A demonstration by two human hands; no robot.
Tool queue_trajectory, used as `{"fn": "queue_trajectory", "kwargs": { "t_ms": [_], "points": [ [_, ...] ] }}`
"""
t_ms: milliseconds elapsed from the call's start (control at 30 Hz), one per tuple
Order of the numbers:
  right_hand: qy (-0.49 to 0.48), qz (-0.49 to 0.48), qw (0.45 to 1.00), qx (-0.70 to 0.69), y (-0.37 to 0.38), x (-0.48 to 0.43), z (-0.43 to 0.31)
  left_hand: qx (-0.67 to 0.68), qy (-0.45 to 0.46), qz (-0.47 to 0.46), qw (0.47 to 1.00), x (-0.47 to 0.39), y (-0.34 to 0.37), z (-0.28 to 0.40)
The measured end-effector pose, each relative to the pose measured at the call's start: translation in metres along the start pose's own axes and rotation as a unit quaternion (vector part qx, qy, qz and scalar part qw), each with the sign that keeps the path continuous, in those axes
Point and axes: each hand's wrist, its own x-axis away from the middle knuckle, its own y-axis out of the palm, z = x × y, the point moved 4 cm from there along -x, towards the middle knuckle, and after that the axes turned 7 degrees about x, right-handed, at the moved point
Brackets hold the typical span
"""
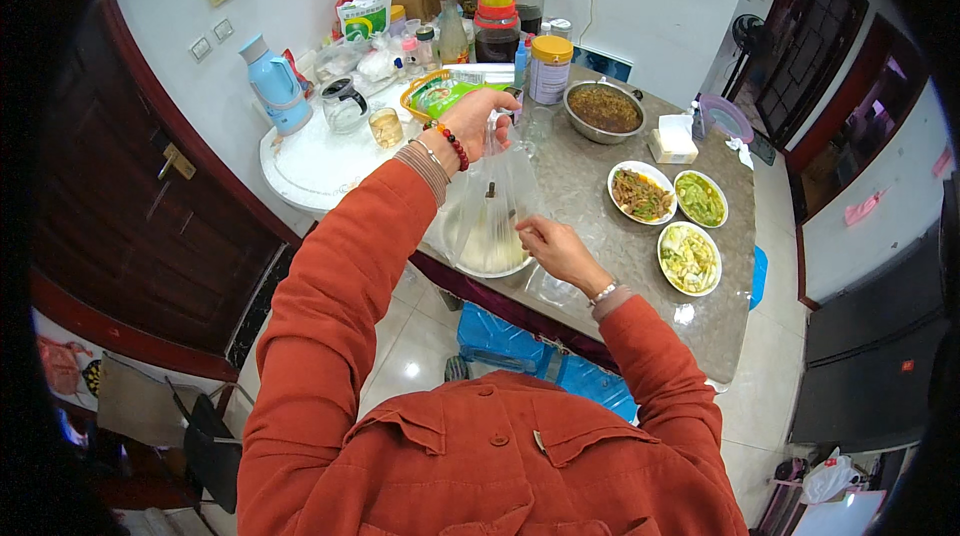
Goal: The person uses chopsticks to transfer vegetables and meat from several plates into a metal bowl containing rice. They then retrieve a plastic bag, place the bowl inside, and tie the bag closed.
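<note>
A thin, translucent plastic bag (501, 183) hangs from my left hand (480, 123), which grips its gathered top. The bag's lower part is over a round pale bowl (510, 272) at the table's near edge. Something whitish shows through the plastic; I cannot tell whether it lies in the bag or in the bowl. A small dark piece (491, 189) also shows through the bag. My right hand (555, 247) is at the bag's right side, fingers curled against it. What its fingertips hold, if anything, is unclear.
Right of my hands, several dishes of cooked food (641, 192) and a tissue box (673, 142) stand on the table. Farther back are a metal bowl of brown food (604, 108), a yellow-lidded can (550, 69) and lidded jars (496, 29). A blue thermos (276, 85) stands left.
</note>
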Motion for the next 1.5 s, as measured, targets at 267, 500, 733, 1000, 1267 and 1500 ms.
{"fn": "queue_trajectory", "kwargs": {
  "t_ms": [267, 500, 733, 1000, 1267, 1500],
  "points": [
    [-0.015, -0.021, 0.999, -0.047, 0.007, -0.003, -0.002, 0.022, 0.002, -0.006, 1.000, 0.015, -0.005, 0.009],
    [0.050, -0.016, 0.992, -0.111, -0.029, 0.038, 0.019, 0.029, 0.070, -0.055, 0.996, 0.002, 0.016, 0.006],
    [0.166, -0.032, 0.975, -0.142, -0.029, 0.095, 0.061, -0.035, 0.064, -0.085, 0.994, -0.014, 0.008, -0.024],
    [0.162, -0.021, 0.986, -0.033, 0.037, 0.168, 0.084, -0.013, 0.055, -0.039, 0.998, -0.012, 0.005, -0.026],
    [0.119, -0.217, 0.968, -0.045, 0.102, 0.202, 0.090, -0.323, 0.139, 0.044, 0.935, 0.013, -0.022, -0.027],
    [-0.010, -0.358, 0.933, 0.019, 0.129, 0.195, 0.040, -0.534, 0.513, 0.082, 0.667, 0.165, -0.063, -0.095]
  ]
}}
